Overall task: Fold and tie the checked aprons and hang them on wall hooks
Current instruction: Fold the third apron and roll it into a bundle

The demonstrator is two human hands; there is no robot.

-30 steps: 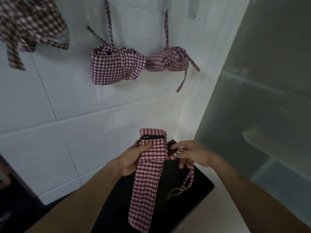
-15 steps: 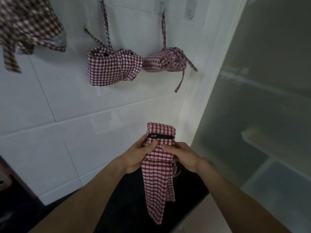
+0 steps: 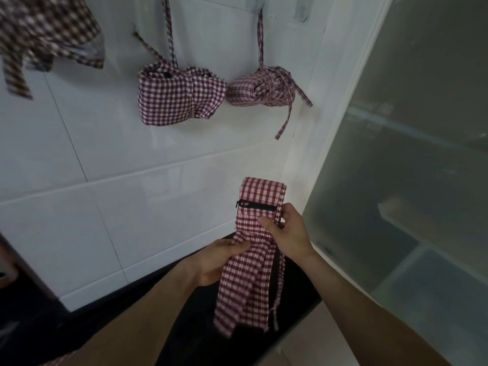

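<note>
I hold a red-and-white checked apron (image 3: 248,281), folded into a long narrow strip with a black band near its top, upright in front of the wall. My left hand (image 3: 219,260) grips its left edge at the middle. My right hand (image 3: 287,233) pinches the right side just below the black band. A thin strap (image 3: 278,291) hangs down its right side. Two folded, tied checked aprons (image 3: 179,96) (image 3: 264,88) hang by their straps on the white tiled wall above. A third, loose checked apron (image 3: 45,35) hangs at the upper left.
A white tiled wall (image 3: 132,207) fills the left. A black counter (image 3: 184,313) lies below my arms. A frosted glass panel (image 3: 409,154) in a white frame stands to the right. A clear wall hook (image 3: 301,11) sits near the top.
My right hand has gone from the strap to the apron's right side near the black band. My left hand has slid down to the middle. The strip rose and shifted right.
</note>
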